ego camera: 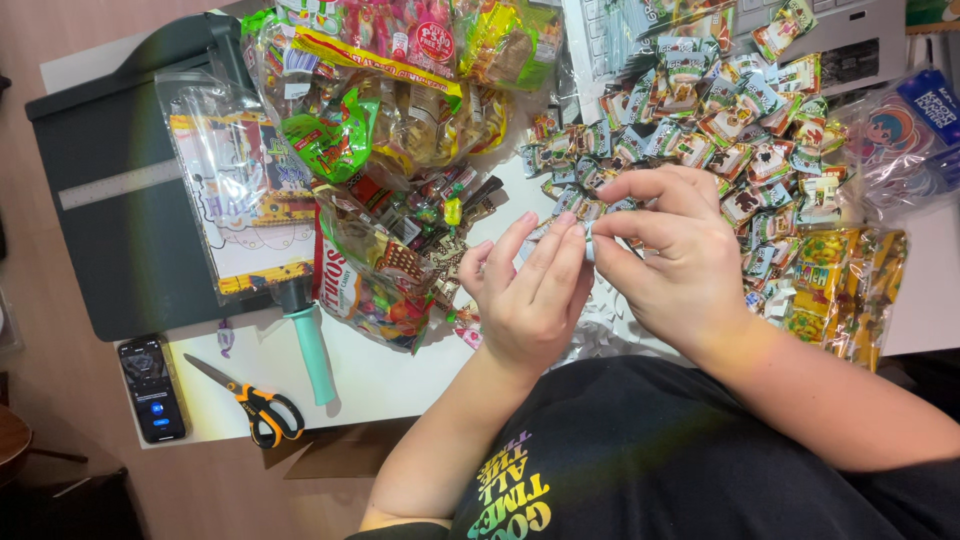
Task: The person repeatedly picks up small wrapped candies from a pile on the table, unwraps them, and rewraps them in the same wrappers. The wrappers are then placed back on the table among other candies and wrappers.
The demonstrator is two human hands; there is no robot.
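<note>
Between your fingertips, above the near edge of the table [380, 385], a small pale candy wrapper [588, 240] is pinched from both sides: your left hand [525, 295] grips its one end with thumb and fingers closed narrow, your right hand [665, 260] pinches the other end. By my reading, you are twisting or pulling the wrapper; the move to follow calls for a steady counter-grip. Just beyond lies the heap of small wrapped candies [730, 130], and bags of sweets [400, 110] toward the far edge. Scissors [255, 405] and a phone [152, 388] lie at the near left corner.
</note>
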